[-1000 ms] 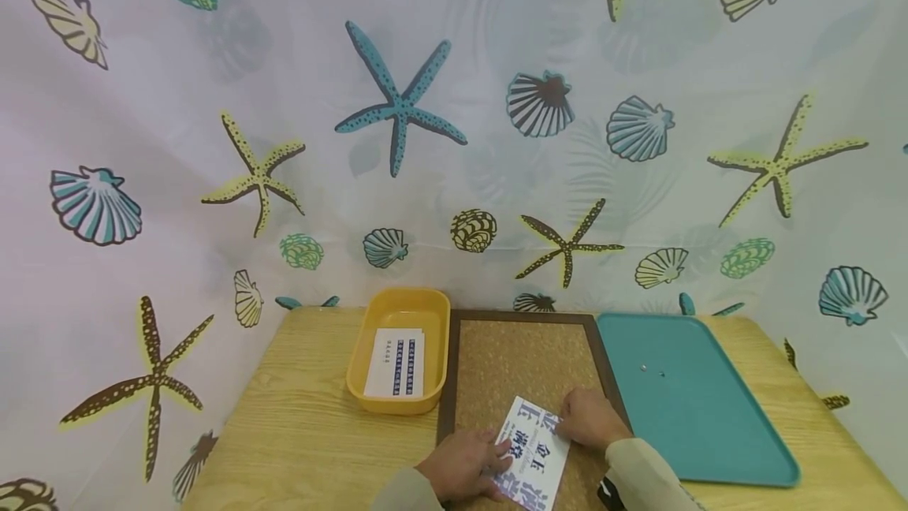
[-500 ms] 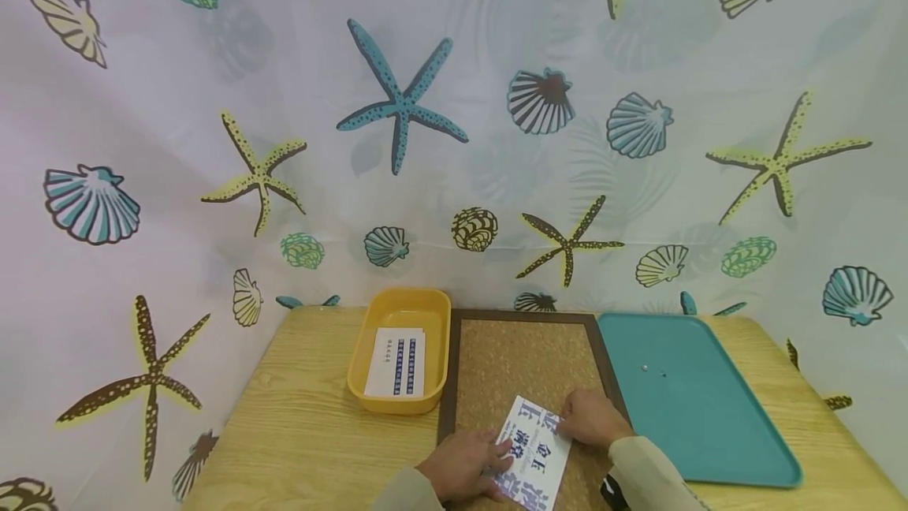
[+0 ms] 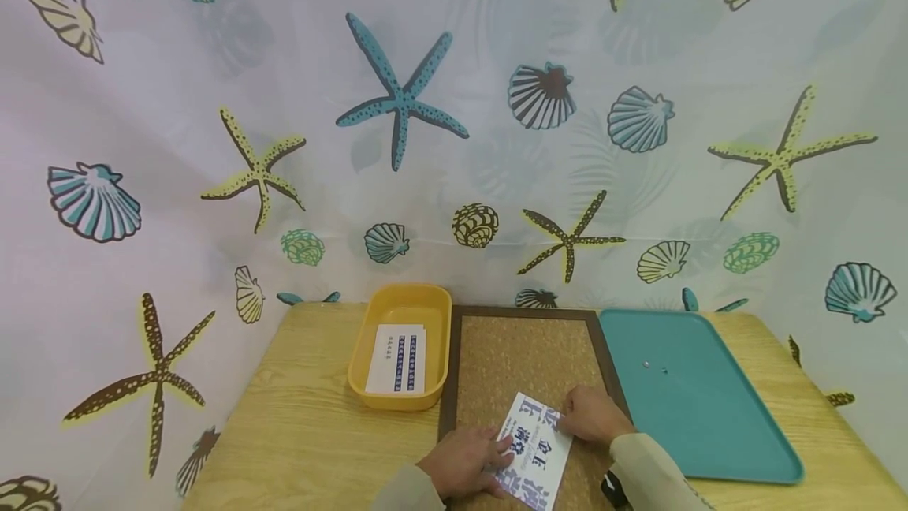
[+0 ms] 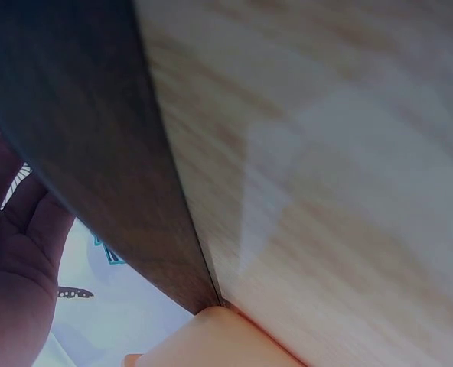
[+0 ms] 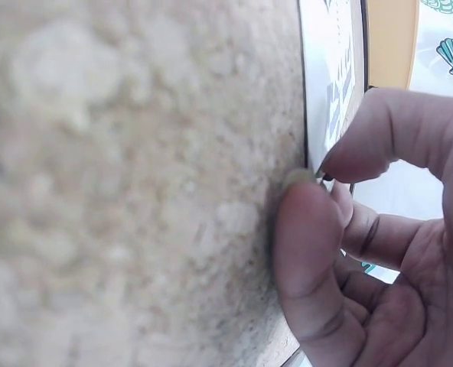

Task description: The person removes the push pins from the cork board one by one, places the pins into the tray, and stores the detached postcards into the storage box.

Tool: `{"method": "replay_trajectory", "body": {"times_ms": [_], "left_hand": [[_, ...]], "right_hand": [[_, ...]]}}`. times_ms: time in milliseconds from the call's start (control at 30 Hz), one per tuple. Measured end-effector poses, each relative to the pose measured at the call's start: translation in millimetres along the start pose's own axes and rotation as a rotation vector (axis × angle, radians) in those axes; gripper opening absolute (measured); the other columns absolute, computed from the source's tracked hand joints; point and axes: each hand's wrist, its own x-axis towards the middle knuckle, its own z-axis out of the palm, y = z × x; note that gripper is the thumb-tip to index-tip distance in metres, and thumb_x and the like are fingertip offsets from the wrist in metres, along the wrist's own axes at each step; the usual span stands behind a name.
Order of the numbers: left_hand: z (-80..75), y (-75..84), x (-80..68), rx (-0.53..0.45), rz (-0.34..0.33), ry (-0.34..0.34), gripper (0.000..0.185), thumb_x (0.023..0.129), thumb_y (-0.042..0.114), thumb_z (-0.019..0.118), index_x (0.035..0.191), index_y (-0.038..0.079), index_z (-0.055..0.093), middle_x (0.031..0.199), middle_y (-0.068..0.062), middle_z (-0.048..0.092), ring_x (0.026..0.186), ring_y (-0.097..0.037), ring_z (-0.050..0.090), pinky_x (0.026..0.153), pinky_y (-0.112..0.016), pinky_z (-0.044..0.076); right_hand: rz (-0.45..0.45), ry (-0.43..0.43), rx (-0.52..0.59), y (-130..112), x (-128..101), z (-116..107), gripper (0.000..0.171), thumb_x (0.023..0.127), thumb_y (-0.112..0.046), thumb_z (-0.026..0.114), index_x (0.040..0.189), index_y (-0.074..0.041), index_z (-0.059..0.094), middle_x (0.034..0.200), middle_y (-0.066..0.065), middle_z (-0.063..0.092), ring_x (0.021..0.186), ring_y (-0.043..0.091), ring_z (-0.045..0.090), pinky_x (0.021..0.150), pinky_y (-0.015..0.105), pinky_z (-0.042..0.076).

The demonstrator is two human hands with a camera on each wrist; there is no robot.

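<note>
Cork lies under a printed paper card (image 3: 534, 449), which sits tilted at the near end of the framed cork board (image 3: 528, 357), at about six o'clock in the head view. At its seven o'clock edge the left hand (image 3: 464, 460) rests flat with straight fingers, pressing the card down. At its two o'clock corner the right hand (image 3: 592, 415) is curled; the right wrist view shows thumb and forefinger (image 5: 379, 134) pinching something tiny at the card's corner (image 5: 322, 115), perhaps a pin, though it is too small to tell. To do this well, I judge the left hand should press steadily while the right works straight at the corner without creasing the card. Farther off, at eleven o'clock, a yellow tub (image 3: 434, 314) holds more cards (image 3: 397, 359); at two o'clock a teal tray (image 3: 709, 416) carries two small specks (image 3: 654, 368), all on the wooden table (image 3: 298, 424).
</note>
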Motion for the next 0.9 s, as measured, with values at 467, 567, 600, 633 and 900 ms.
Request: {"method": "replay_trajectory", "body": {"times_ms": [467,567,600,633,900], "left_hand": [[-4.3,0.2,1.2,-0.035,-0.014,-0.029,0.053,0.083,0.043,0.068,0.133,0.029,0.058,0.141,0.013,0.049,0.134,-0.013,0.043,0.106,-0.034,0.04],[-4.4,-0.3,1.3,-0.017,-0.006,-0.019,0.053,0.083,0.044,0.069,0.132,0.029,0.058,0.141,0.012,0.049,0.134,-0.014,0.043,0.106,-0.034,0.039],[-4.2,-0.4,1.4,-0.011,-0.005,-0.017,0.053,0.083,0.044,0.069,0.132,0.028,0.058,0.141,0.012,0.049,0.134,-0.014,0.043,0.106,-0.034,0.039],[-4.1,-0.5,1.4,-0.007,-0.004,-0.014,0.053,0.083,0.044,0.069,0.132,0.028,0.058,0.141,0.012,0.049,0.134,-0.013,0.043,0.106,-0.034,0.039],[-3.7,0.5,0.9,-0.024,-0.02,-0.023,0.053,0.083,0.044,0.068,0.132,0.028,0.058,0.141,0.012,0.048,0.135,-0.013,0.042,0.106,-0.034,0.038]], "right_hand": [[-0.019,0.0,0.003,-1.0,-0.4,-1.6,0.012,0.076,-0.012,0.067,0.068,-0.011,0.058,0.056,-0.002,0.05,0.049,0.01,0.044,0.045,0.023,0.031],[-0.026,0.004,0.01,-2.0,-1.0,-2.9,0.011,0.076,-0.012,0.067,0.069,-0.011,0.058,0.056,-0.002,0.051,0.049,0.01,0.045,0.044,0.023,0.032],[-0.029,0.005,0.01,-2.2,-0.9,-3.2,0.01,0.075,-0.012,0.067,0.069,-0.011,0.058,0.056,-0.002,0.051,0.049,0.01,0.044,0.044,0.023,0.031],[-0.029,0.006,0.009,-2.3,-0.8,-3.4,0.011,0.075,-0.012,0.067,0.069,-0.011,0.058,0.056,-0.002,0.051,0.048,0.01,0.044,0.044,0.023,0.031],[-0.032,0.0,0.004,-1.1,0.7,-2.3,0.011,0.075,-0.012,0.067,0.068,-0.011,0.058,0.055,-0.003,0.049,0.048,0.01,0.043,0.044,0.023,0.03]]}}
